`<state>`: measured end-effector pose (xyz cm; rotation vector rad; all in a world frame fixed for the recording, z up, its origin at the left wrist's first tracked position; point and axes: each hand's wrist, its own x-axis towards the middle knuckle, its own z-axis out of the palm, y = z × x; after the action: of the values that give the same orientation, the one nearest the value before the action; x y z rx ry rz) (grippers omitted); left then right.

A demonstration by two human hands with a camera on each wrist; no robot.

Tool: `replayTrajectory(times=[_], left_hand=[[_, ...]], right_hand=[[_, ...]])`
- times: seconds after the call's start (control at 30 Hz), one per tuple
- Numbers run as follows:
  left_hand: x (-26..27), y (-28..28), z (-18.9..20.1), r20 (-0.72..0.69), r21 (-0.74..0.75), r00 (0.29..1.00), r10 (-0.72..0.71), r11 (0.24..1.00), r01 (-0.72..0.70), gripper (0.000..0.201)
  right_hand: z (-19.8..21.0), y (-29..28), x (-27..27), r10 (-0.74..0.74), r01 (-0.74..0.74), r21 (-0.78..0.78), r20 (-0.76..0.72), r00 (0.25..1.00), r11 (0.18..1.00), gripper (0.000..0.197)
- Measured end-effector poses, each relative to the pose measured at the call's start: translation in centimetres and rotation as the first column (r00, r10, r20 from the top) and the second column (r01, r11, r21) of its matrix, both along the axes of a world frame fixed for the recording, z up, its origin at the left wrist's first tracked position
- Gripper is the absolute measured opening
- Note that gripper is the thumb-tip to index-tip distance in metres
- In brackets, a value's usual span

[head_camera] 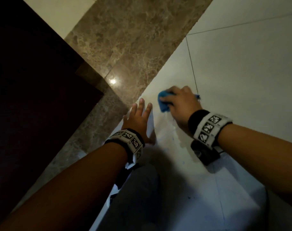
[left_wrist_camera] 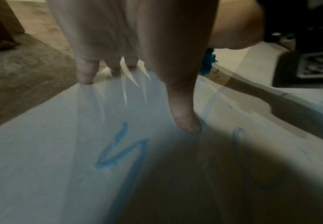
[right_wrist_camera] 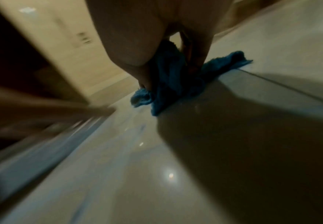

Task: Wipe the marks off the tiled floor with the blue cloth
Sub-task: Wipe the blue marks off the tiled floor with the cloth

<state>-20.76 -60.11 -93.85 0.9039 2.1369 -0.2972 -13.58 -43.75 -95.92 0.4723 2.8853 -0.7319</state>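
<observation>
Blue cloth (head_camera: 163, 102), bunched up, sits under the right hand (head_camera: 181, 104), whose fingers are curled over it and press it to the pale tile (head_camera: 241, 72), near a dark grout line (head_camera: 192, 70). That view is smeared, so I take it the wipe itself is under way. The left hand (head_camera: 138, 117) lies flat on the floor just beside it, fingers spread, holding nothing; it looks to be propping the person up, close to the brown marble strip (head_camera: 125, 47).

Wet streaks (head_camera: 175, 139) show on the tile between the two wrists. From the left wrist you can see blue scribbles (left_wrist_camera: 122, 151) not yet wiped, right under that palm and towards the person.

So the job looks only part done. Next, I'd say, the cloth needs dragging back towards the body and over those lines, and the left hand must lift or shift clear, since it sits right over them.
</observation>
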Motion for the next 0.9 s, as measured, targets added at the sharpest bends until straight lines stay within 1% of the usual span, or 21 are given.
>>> replayTrajectory(times=[0.07,0.1,0.17,0.23,0.3,0.33,0.4,0.43,0.47,0.5,0.53,0.57,0.6,0.63,0.67,0.7,0.73,0.77,0.83,0.87,0.9], left_hand=[[0.0,0.2,0.1,-0.006,-0.016,1.000,-0.004,1.000,0.004,0.135],[0.0,0.3,0.2,-0.005,-0.020,1.000,-0.003,1.000,0.003,0.135],[0.0,0.4,0.3,-0.006,-0.021,1.000,-0.002,1.000,0.002,0.135],[0.0,0.4,0.3,-0.011,-0.018,1.000,0.000,1.000,0.000,0.135],[0.0,0.3,0.1,-0.015,-0.017,1.000,-0.004,1.000,0.003,0.135],[0.0,0.3,-0.1,-0.020,-0.015,1.000,-0.010,1.000,0.009,0.136],[-0.1,0.3,-0.4,-0.029,-0.014,0.999,-0.017,1.000,0.017,0.137],[-0.1,0.2,-0.5,-0.031,-0.015,0.999,-0.017,1.000,0.016,0.138],[-0.1,0.2,-0.6,-0.029,-0.013,0.999,-0.015,1.000,0.015,0.138],[-0.1,0.2,-0.7,-0.030,-0.010,0.999,-0.015,1.000,0.015,0.138],[-0.1,0.1,-0.7,-0.034,-0.005,0.999,-0.019,1.000,0.019,0.138],[-0.1,0.1,-0.6,-0.040,-0.003,0.999,-0.024,1.000,0.024,0.138],[-0.1,0.0,-0.5,-0.042,-0.002,0.999,-0.026,1.000,0.025,0.138],[-0.1,0.0,-0.4,-0.038,-0.002,0.999,-0.023,1.000,0.023,0.138],[0.0,0.0,-0.3,-0.031,-0.005,0.999,-0.020,1.000,0.020,0.138],[0.0,0.1,-0.3,-0.027,-0.008,0.999,-0.019,1.000,0.018,0.138],[-0.1,0.2,-0.3,-0.027,-0.013,0.999,-0.020,1.000,0.019,0.138],[-0.1,0.2,-0.3,-0.028,-0.017,0.999,-0.021,1.000,0.021,0.138],[-0.1,0.3,-0.3,-0.030,-0.024,0.999,-0.023,0.999,0.022,0.138],[0.0,0.3,-0.2,-0.031,-0.025,0.999,-0.024,0.999,0.024,0.138],[0.0,0.3,-0.2,-0.031,-0.024,0.999,-0.026,0.999,0.025,0.138]], right_hand=[[0.0,0.9,0.3,0.151,-0.151,0.018,0.027,0.988,0.988,0.036],[0.0,2.0,-0.1,0.138,-0.139,0.028,0.031,0.990,0.990,0.036],[-0.5,4.4,-1.4,-0.014,0.013,0.041,0.022,1.000,0.999,0.039],[-0.5,5.1,-2.1,-0.213,0.211,0.050,0.024,0.977,0.976,0.042],[-0.1,3.0,-1.4,-0.260,0.257,0.071,0.052,0.964,0.964,0.045],[0.3,1.5,-0.6,-0.206,0.201,0.068,0.068,0.976,0.977,0.044],[1.1,-1.2,1.7,0.040,-0.046,0.067,0.086,0.996,0.997,0.043],[1.0,-1.7,2.6,0.162,-0.169,0.061,0.108,0.981,0.984,0.043],[0.8,-1.1,2.9,0.249,-0.256,0.056,0.111,0.962,0.965,0.043],[0.4,0.2,2.6,0.273,-0.280,0.061,0.104,0.956,0.958,0.042],[-0.2,1.8,1.9,0.227,-0.232,0.053,0.087,0.970,0.971,0.041],[-0.8,3.5,1.0,0.102,-0.105,0.052,0.061,0.993,0.993,0.039],[-1.2,5.1,0.2,-0.083,0.082,0.026,0.021,0.996,0.996,0.037],[-1.4,5.7,-0.4,-0.253,0.253,-0.002,-0.003,0.967,0.967,0.036],[-1.6,5.2,-0.6,-0.334,0.334,0.005,0.006,0.943,0.943,0.035],[-1.5,3.9,-0.3,-0.325,0.324,0.029,0.035,0.945,0.946,0.036],[-1.2,2.0,0.3,-0.231,0.228,0.045,0.080,0.970,0.973,0.038],[-0.6,0.0,1.3,-0.083,0.078,0.049,0.106,0.991,0.996,0.041],[0.0,-1.7,3.3,0.168,-0.172,0.028,0.116,0.979,0.985,0.047],[0.0,-0.7,3.4,0.220,-0.223,0.025,0.092,0.971,0.974,0.047],[-0.3,1.0,2.9,0.207,-0.210,0.030,0.082,0.975,0.977,0.046]])
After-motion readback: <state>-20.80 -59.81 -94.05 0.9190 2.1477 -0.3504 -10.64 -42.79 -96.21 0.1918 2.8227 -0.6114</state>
